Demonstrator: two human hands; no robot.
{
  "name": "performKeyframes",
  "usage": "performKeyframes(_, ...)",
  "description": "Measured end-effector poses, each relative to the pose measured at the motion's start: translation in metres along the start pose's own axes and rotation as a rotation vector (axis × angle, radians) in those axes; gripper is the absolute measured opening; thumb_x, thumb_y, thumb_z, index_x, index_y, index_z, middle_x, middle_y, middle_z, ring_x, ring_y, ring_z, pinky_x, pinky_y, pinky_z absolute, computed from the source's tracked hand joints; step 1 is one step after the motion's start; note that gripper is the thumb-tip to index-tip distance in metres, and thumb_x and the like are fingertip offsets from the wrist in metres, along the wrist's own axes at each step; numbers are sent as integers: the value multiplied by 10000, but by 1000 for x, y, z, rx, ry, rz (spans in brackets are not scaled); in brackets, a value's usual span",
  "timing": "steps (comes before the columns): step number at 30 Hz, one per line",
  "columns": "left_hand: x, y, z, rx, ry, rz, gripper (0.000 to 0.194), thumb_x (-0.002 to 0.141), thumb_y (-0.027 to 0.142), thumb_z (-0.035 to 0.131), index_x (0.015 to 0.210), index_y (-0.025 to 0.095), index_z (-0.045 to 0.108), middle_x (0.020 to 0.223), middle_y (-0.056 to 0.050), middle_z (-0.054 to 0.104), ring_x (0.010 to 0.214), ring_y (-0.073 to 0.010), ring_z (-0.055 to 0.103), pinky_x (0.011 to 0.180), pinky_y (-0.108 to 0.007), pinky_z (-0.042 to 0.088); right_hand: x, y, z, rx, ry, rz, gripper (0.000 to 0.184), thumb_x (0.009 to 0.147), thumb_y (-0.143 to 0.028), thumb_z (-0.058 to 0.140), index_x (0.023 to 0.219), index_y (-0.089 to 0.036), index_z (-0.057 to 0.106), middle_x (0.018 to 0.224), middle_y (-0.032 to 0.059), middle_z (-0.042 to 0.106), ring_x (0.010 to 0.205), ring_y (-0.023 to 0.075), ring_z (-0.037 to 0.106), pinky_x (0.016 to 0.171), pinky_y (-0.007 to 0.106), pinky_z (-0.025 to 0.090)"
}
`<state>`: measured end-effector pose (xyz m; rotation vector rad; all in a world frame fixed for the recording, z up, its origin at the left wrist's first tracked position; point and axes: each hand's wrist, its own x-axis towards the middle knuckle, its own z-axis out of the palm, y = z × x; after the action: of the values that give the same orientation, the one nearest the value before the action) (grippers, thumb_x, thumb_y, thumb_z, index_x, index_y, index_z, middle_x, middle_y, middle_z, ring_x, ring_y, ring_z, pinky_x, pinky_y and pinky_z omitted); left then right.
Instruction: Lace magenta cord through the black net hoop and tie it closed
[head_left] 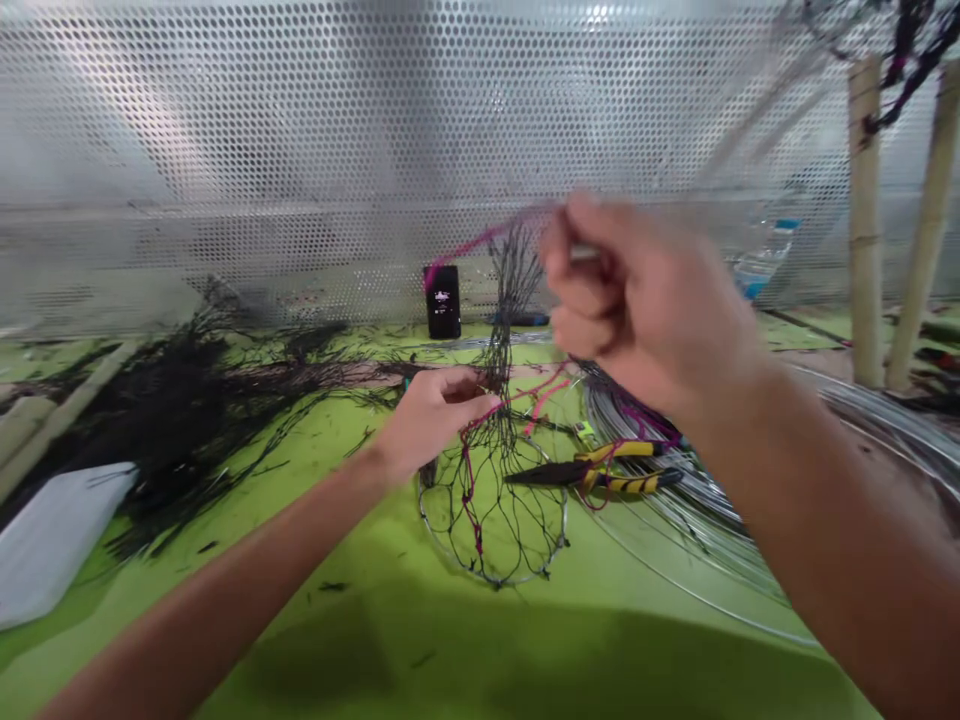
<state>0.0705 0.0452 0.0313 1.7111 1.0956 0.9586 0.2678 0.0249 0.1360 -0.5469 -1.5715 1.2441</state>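
Note:
A black knotted net (517, 510) is tied around a wire hoop (430, 530) lying on the green table. Its loose strands gather into an upright bundle (517, 275). My left hand (442, 415) pinches the net where the strands come together, with a magenta cord running by the fingertips. Raised to the right, my right hand (630, 290) is blurred by motion and closed on the magenta cord (480, 240), which arcs away to the left from its fingers. Pliers with yellow and black handles (622, 467) lie over the hoop's right side, below my right hand.
Behind stands a perforated metal panel (337, 130), with a black phone (442, 302) leaning near it. Coiled wire (720, 530) spreads at right beside bamboo posts (865, 230). A heap of black strands (202, 410) and a white tray (64, 540) lie left. A plastic bottle (769, 262) is at back right.

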Motion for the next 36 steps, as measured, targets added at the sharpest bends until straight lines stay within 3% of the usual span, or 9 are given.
performKeyframes(3,-12,10,-2,56,2,81,189,869,369,730,897,183,711,831,-18,681,752,-173,582,720,-316,427,-28,34,-8,-73,10,65,359,1034,-450,539,826,-194,680,603,-52,369,486,80,261,441,256,165)
performKeyframes(7,-20,15,-5,113,-2,135,136,904,330,704,921,200,742,906,-30,716,843,-203,628,783,-341,465,-56,69,-10,-338,-17,-99,325,1044,-444,530,1012,-214,758,720,-7,535,550,100,396,504,265,305)
performKeyframes(10,-21,14,-8,113,22,143,118,918,287,683,872,201,748,849,-24,701,821,-192,619,772,-331,467,-62,83,-9,-596,81,-191,318,1049,-425,519,1133,-251,772,871,49,592,777,170,545,669,308,438)
performKeyframes(13,-22,10,-8,38,4,111,120,916,295,685,904,190,741,823,-29,710,748,-173,628,713,-316,503,-58,90,-10,-724,8,-210,338,1057,-401,494,1215,-252,753,1055,90,630,858,186,578,742,336,457)
performKeyframes(16,-23,6,-5,-73,42,72,153,917,288,682,1020,177,694,949,-71,746,839,-193,690,701,-309,563,-57,93,-12,-657,60,-194,360,1057,-415,493,1104,-199,776,840,56,638,708,160,544,641,308,411)
performKeyframes(21,-22,-3,-5,-239,156,49,231,938,183,609,1098,246,455,924,-33,733,884,-187,711,630,-263,557,-64,101,-23,-348,129,-48,350,1045,-455,522,1010,-227,786,460,-77,367,411,102,318,505,290,327)
performKeyframes(27,-20,-9,-9,-203,132,96,27,924,182,602,910,201,614,900,-34,694,809,-156,652,614,-247,517,-67,113,-35,-167,86,-109,288,1030,-393,567,950,-257,809,517,-45,451,428,91,362,501,298,299)
performKeyframes(32,-26,-4,-14,-56,61,157,119,862,127,629,798,190,707,897,-28,695,647,-119,569,616,-276,475,-68,113,-33,-144,127,-75,255,1021,-390,585,973,-274,807,523,-53,401,424,87,321,459,291,217)
performKeyframes(36,-33,0,-14,173,34,178,91,897,207,663,914,206,752,1021,-53,711,726,-147,604,596,-272,459,-69,111,-31,-128,120,-45,243,1014,-391,591,977,-277,802,504,-61,395,420,87,303,469,292,219)
